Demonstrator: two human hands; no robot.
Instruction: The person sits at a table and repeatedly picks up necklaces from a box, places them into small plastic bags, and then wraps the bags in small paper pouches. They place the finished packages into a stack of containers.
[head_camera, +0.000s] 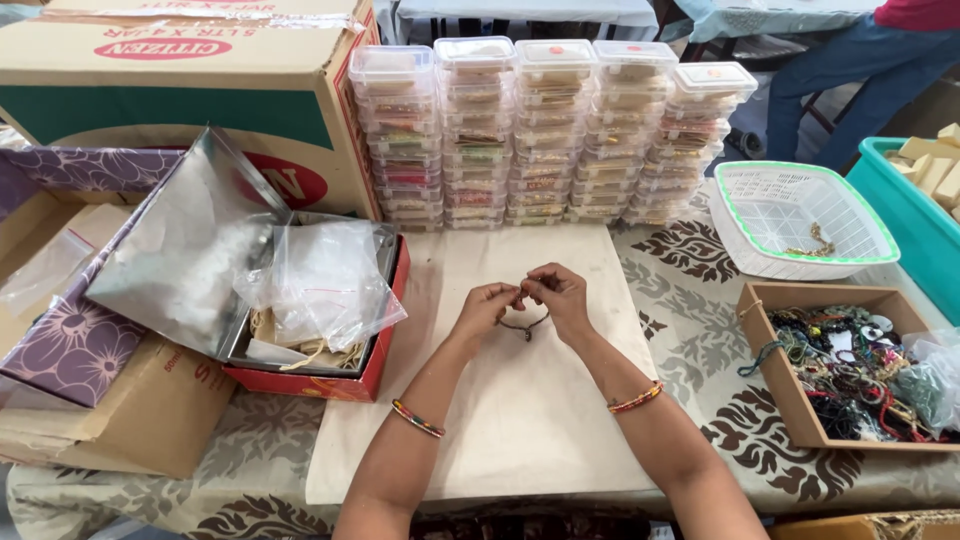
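Surface: a table covered by a grey cloth with dark floral print (690, 330); a plain cream mat (520, 400) is laid over it at the centre of the frame. Room: at the top right edge, a seated person's blue trouser legs (850, 70) and furniture legs are seen behind the table.

Hands: both are raised just above the mat at frame centre. The left hand (485, 305) and right hand (558, 292) are each closed in a fingertip pinch on one thin dark cord bracelet (524, 325), which hangs in a small loop between and just below them. One beaded bangle is worn on each wrist.

Counts:
- Stacks of clear lidded plastic boxes (545, 130): five, side by side along the top centre; number of boxes per stack cannot be told
- Large cardboard carton (190, 100): one, upper left
- Red box (385, 330) holding clear plastic bags, its silver-lined lid propped open: one, left of centre
- White basket with green rim (800, 225): one, upper right, with one small chain piece inside
- Shallow brown tray (775, 365) of tangled beaded threads: one, lower right; threads too many to count
- Teal bin (915, 225): one, right edge, partly cut off
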